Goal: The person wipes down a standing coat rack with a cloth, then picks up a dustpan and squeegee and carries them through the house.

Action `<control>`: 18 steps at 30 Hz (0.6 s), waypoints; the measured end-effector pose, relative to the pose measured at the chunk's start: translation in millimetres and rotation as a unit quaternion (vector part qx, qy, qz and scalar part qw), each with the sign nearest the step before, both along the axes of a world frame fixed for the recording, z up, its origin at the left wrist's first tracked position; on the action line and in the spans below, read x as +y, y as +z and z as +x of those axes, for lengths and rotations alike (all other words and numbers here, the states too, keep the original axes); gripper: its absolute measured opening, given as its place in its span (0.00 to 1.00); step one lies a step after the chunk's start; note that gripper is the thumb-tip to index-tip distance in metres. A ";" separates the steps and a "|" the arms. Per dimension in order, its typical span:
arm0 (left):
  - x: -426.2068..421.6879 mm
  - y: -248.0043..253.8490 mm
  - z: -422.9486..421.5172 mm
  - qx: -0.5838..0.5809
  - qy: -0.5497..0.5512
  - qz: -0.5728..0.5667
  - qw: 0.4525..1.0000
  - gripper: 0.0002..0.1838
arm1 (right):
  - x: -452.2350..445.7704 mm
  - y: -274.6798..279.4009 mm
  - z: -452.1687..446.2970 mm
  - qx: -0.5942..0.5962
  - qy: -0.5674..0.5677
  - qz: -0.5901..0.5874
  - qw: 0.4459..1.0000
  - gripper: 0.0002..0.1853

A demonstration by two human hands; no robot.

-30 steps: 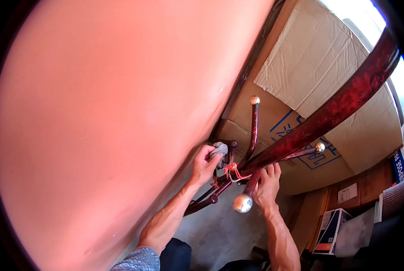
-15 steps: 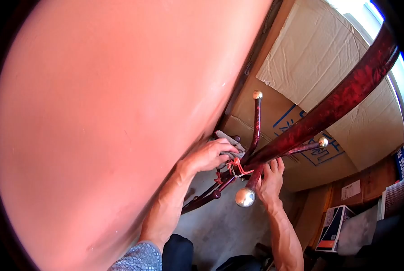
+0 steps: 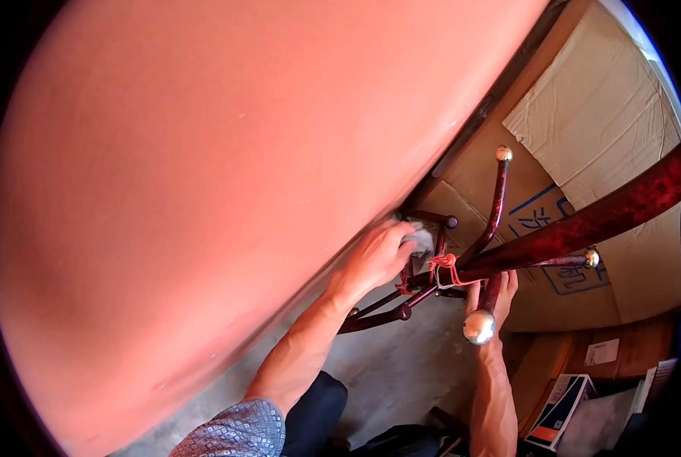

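Observation:
A dark red coat rack (image 3: 584,227) lies slanted before me, its curved arms ending in shiny balls. Bunched in the fingers of my left hand (image 3: 377,255) is a grey cloth (image 3: 419,242), beside a short lower hook (image 3: 451,222) of the rack. My right hand (image 3: 503,295) is at the rack behind an arm with a large silver ball (image 3: 479,328); its fingers curl around the frame and are partly hidden. Red string (image 3: 445,262) is tied around the pole between my hands.
A large pinkish smooth panel (image 3: 226,190) fills the left side, close to my left arm. Flattened cardboard (image 3: 607,99) with blue writing stands behind the rack. Boxes (image 3: 561,407) sit at lower right on the grey concrete floor (image 3: 378,373).
The rack and both hands now appear further right in view. My left hand with the cloth has drawn slightly away from the pole, uncovering the short hook. My right hand stays at the rack.

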State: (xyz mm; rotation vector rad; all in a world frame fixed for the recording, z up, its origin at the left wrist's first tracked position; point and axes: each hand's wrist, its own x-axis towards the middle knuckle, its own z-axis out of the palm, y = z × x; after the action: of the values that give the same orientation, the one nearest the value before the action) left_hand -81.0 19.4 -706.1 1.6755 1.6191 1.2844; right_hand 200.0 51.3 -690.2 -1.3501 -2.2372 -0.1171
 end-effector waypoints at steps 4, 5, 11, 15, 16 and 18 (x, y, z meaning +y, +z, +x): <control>40.4 3.0 12.7 -0.108 -0.028 0.127 0.986 0.15 | 9.6 -16.2 5.8 0.051 0.045 -0.013 0.998 0.18; 50.5 0.1 15.7 -0.108 -0.026 0.125 0.986 0.15 | 6.8 -14.0 4.0 0.032 0.033 -0.016 0.999 0.17; 103.7 -49.7 27.7 -0.250 -0.036 0.020 0.967 0.14 | -2.0 -2.7 -5.0 -0.013 0.004 0.009 1.000 0.12; 143.3 -94.3 33.7 -0.107 0.090 -0.048 0.989 0.11 | 5.3 -15.1 2.6 0.024 0.005 0.023 0.999 0.20; 149.1 -101.4 32.9 -0.118 0.105 -0.075 0.985 0.10 | 6.3 -16.4 1.1 0.063 0.011 0.014 0.998 0.21; 149.3 -101.5 38.3 -0.127 0.094 -0.078 0.984 0.14 | -3.1 6.6 -14.0 0.067 -0.005 -0.004 0.998 0.20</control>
State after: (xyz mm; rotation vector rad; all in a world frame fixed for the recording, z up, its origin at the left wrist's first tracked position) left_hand -42.6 168.6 -807.6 1.2351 1.7021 1.3600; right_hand 186.1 48.1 -683.7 -1.3330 -2.1220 -0.0189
